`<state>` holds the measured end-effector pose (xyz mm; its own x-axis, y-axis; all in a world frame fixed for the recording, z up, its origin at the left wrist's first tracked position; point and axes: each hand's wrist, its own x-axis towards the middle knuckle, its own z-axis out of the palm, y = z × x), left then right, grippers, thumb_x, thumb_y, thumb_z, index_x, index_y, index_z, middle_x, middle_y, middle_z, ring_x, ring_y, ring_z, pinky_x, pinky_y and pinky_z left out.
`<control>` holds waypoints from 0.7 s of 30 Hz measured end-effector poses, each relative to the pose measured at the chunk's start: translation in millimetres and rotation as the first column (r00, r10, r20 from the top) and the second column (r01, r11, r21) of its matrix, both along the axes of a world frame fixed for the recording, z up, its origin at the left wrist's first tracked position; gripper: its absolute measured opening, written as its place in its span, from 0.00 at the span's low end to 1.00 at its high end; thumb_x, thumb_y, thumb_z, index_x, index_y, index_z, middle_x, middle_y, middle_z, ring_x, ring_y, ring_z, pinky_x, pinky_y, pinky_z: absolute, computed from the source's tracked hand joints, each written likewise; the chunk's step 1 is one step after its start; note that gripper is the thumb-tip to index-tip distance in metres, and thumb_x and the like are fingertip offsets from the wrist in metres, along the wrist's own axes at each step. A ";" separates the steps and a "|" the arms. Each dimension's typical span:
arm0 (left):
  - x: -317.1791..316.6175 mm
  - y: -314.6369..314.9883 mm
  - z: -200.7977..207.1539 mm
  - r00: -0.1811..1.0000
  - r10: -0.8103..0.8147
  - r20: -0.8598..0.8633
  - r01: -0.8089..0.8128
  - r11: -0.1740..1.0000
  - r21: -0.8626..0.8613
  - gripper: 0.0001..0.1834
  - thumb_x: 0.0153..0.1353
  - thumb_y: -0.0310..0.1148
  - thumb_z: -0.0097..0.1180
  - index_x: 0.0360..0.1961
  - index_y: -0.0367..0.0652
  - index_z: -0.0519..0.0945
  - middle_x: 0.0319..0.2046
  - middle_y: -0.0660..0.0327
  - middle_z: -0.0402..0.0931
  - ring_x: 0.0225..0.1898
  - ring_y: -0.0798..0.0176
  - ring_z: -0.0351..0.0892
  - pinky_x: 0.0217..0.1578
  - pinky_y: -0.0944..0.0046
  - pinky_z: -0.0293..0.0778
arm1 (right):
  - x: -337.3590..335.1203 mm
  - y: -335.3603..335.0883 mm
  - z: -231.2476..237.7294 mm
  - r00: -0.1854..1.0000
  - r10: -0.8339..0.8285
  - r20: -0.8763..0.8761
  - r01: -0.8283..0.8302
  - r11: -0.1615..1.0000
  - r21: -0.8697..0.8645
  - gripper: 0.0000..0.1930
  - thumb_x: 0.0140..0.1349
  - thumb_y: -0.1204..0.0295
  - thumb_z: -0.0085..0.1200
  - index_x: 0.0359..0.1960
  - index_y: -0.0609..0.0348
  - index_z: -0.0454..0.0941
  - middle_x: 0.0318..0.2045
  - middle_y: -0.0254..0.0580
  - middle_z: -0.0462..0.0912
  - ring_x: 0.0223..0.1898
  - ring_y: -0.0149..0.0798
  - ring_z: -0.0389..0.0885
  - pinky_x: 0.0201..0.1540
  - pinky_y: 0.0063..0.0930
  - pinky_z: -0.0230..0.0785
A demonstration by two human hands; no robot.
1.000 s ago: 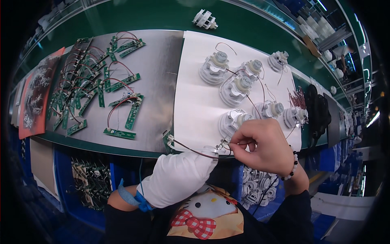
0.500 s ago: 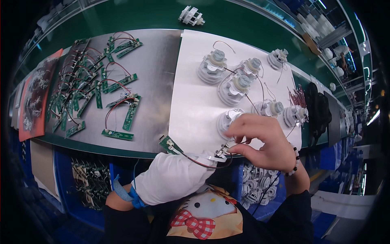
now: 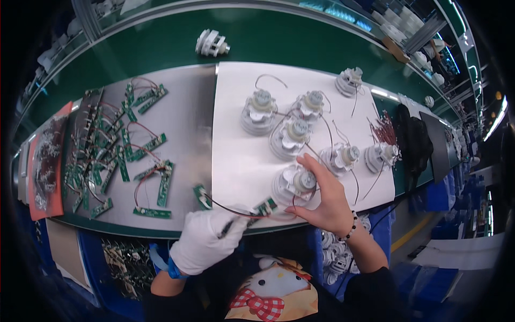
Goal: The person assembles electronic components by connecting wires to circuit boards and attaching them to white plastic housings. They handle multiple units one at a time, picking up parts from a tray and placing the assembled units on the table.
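Observation:
My left hand [image 3: 206, 239], in a white glove, pinches a dark tool and a red-wired green circuit board [image 3: 265, 206] at the near edge of the bench. My right hand [image 3: 324, 196] is bare, with a bead bracelet on the wrist. Its fingers spread around a round white motor unit [image 3: 294, 185] on the white mat [image 3: 236, 155], and the index finger touches the unit's top. Thin dark wires run from that unit toward the small board.
Several more white motor units [image 3: 289, 134] stand on the mat. A heap of green circuit boards with red wires [image 3: 123, 150] lies on the metal plate to the left. One white part [image 3: 212, 43] rides the green conveyor. A black object [image 3: 413, 142] lies to the right.
My right hand has opened and shifted up onto the nearest motor unit. My left hand has slid right along the bench edge with the small board. The part on the conveyor moved left.

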<state>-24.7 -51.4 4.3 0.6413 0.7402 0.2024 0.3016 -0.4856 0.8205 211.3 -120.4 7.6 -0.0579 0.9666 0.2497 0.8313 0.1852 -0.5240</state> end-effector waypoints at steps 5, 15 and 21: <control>-9.5 -1.0 -20.3 0.998 0.063 0.015 -0.059 0.982 -0.181 0.06 0.52 0.28 0.57 0.32 0.39 0.78 0.14 0.58 0.72 0.13 0.63 0.72 0.15 0.67 0.67 | -3.5 4.4 12.0 0.998 -0.029 -0.064 0.019 0.989 -0.145 0.51 0.38 0.69 0.66 0.63 0.67 0.46 0.44 0.51 0.75 0.38 0.49 0.75 0.40 0.32 0.69; -33.4 -16.1 -50.5 0.853 0.459 0.250 -0.259 0.787 -0.560 0.13 0.63 0.31 0.45 0.39 0.29 0.75 0.22 0.58 0.76 0.21 0.71 0.75 0.22 0.74 0.71 | 14.6 177.2 191.3 0.978 0.202 0.044 -0.203 0.904 0.376 0.55 0.35 0.70 0.69 0.63 0.66 0.43 0.37 0.45 0.80 0.41 0.40 0.79 0.46 0.31 0.70; -26.6 -1.0 -39.0 0.935 0.175 0.307 -0.156 0.984 -0.087 0.08 0.57 0.24 0.50 0.38 0.37 0.76 0.22 0.60 0.77 0.21 0.69 0.73 0.20 0.70 0.66 | 123.5 303.7 153.6 0.840 -0.483 0.245 0.308 0.798 0.517 0.49 0.33 0.54 0.64 0.57 0.68 0.57 0.37 0.56 0.79 0.39 0.52 0.79 0.44 0.34 0.71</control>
<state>-51.4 -52.3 -34.6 0.4202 0.8473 0.3249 0.0970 -0.3979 0.9123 334.7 183.2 161.3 0.1381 0.7102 0.6903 0.9893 -0.0660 -0.1300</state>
